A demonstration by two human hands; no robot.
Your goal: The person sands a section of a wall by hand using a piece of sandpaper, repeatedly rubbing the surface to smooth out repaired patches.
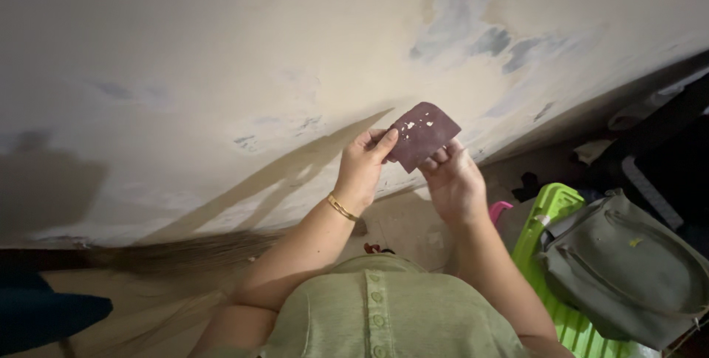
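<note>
head view, only one i have: both hands are up in front of a wall [221, 70], cream paint, patchy, with blue-grey bare spots toward the upper right. left hand [363, 166] is pinching the lower left edge of a dark maroon sandpaper sheet [422, 133], thumb on the face of it, fingers curled behind. right hand [454, 181] is holding the same sheet from below on its right side, fingertips [443, 155] touching the bottom edge. so i see both hands closed on the sheet, neither one spread wide. the sheet is held in the air just in front of the wall, tilted, with a few pale specks near its left corner; can't tell if it touches the wall. gold bracelet [341, 207] on the left wrist. green buttoned shirt [384, 314] at the bottom of frame. lower right, a grey-green bag [628, 269] lies on a lime green plastic stool [550, 210], well apart from the hands.
</note>
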